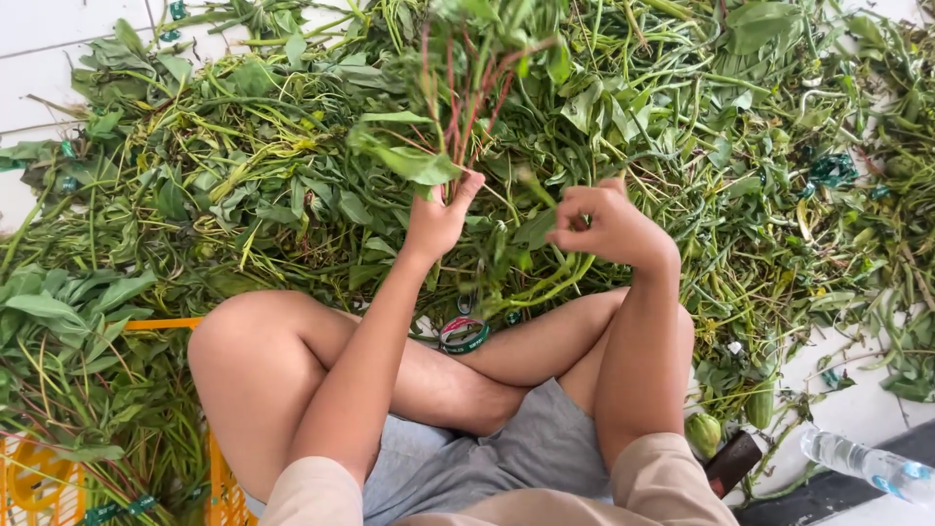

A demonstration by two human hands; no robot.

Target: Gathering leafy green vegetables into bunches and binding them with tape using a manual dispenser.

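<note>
Head view: the left hand (435, 222) grips a small upright bunch of red-and-green leafy stalks (458, 97), its fingers clenched round the stems, while the right hand (609, 229) curls loosely just beside it, seemingly holding nothing. Judging by the huge loose heap of green stems and leaves (243, 185) covering the white tiled floor (39, 49) and the partly filled orange plastic crate (224, 487), most sorting looks left.

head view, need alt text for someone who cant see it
Seen from above, a person sits cross-legged on a white floor; the left hand grips a bunch of red-stemmed greens while the right hand is curled beside it. A pile of leafy stems spreads ahead.
</note>
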